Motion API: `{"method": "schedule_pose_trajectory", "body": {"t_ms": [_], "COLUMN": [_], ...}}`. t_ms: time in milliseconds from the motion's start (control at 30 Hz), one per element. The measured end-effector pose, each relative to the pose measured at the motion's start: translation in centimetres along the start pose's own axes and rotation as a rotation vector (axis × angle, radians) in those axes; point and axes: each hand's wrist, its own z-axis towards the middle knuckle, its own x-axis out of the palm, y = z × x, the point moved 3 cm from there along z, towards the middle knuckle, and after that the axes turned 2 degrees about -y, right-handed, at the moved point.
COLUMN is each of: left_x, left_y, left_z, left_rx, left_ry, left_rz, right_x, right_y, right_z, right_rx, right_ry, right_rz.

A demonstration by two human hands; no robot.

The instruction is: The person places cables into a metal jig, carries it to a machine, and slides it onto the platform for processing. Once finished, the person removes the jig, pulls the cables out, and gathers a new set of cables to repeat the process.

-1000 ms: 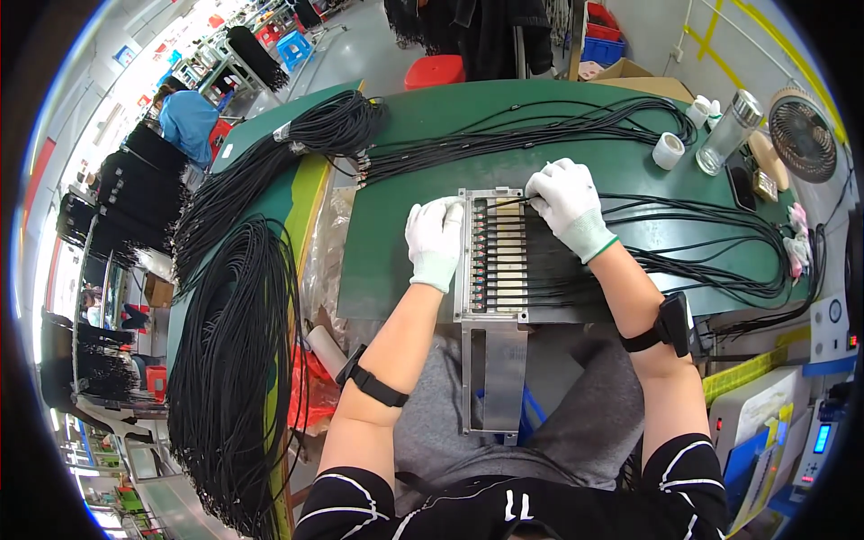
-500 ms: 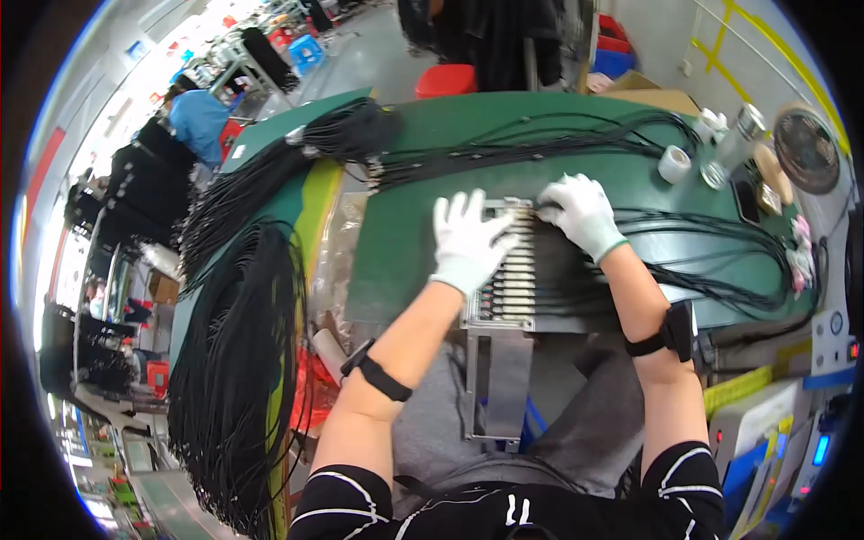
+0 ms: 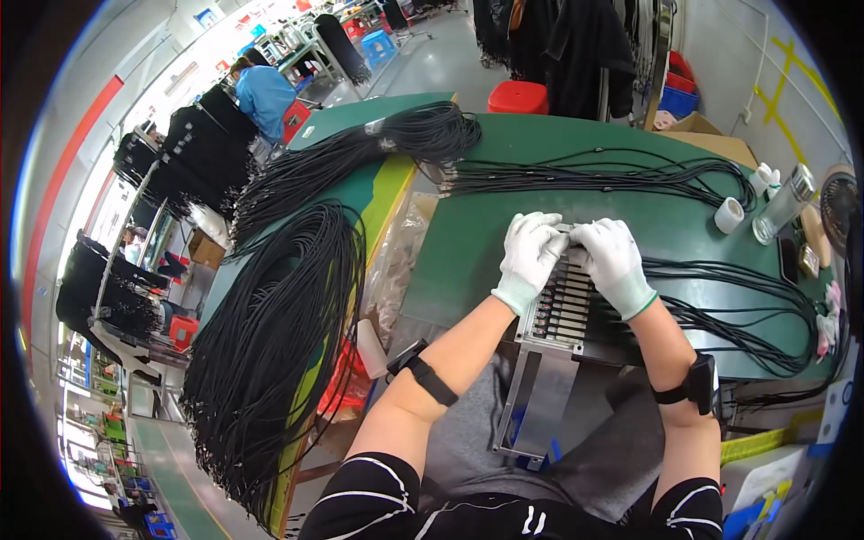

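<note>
Both my hands wear white gloves and meet at the far end of a slotted metal fixture (image 3: pixel 560 317). My left hand (image 3: pixel 529 256) has its fingertips pinched together at the fixture's upper edge. Right beside it, my right hand (image 3: pixel 616 265) is also closed in a pinch, the fingertips of both nearly touching. Whatever small piece they hold is hidden by the gloves. Several short cable ends sit in a row of slots along the fixture. From its right side black cables (image 3: pixel 720 267) run out and loop back on the green table (image 3: pixel 468 243).
At left hang large bundles of black cable (image 3: pixel 270 333); another bundle (image 3: pixel 418 135) lies behind. More cables (image 3: pixel 603 175) stretch across the table's back. A white roll (image 3: pixel 729 215), a glass bottle (image 3: pixel 785 203) and a fan (image 3: pixel 841 211) stand at right. A red stool (image 3: pixel 517 97) is beyond.
My left hand has gone from spread fingers to a pinch and joined the right at the fixture's far end. The whole view has swung left, shifting things rightward in the picture.
</note>
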Motion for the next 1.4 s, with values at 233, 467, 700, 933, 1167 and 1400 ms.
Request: {"method": "schedule_pose_trajectory", "body": {"t_ms": [233,467,700,933,1167,1400], "left_x": [0.0,-0.1,-0.1,-1.7,-0.8,-0.4], "left_y": [1.2,2.0,2.4,0.8,2.9,3.6], "left_z": [0.0,0.2,-0.1,0.9,0.5,0.0], "left_rx": [-0.12,-0.305,-0.314,-0.002,-0.234,-0.281], "left_ry": [-0.023,-0.096,-0.068,-0.143,0.012,0.057], "left_rz": [-0.203,-0.229,-0.3,0.181,0.123,0.155], "right_x": [-1.2,-2.2,-2.6,-2.2,-0.5,-0.1], "right_y": [-1.1,-4.7,-3.1,-2.5,-4.8,-5.0], "right_z": [0.0,-1.1,-0.1,-0.4,-0.8,-1.6], "right_rx": [0.06,0.396,0.12,0.115,0.116,0.099], "right_ry": [0.086,0.08,0.056,0.016,-0.02,0.013], "right_rz": [0.008,0.313,0.023,-0.002,-0.096,-0.183]}}
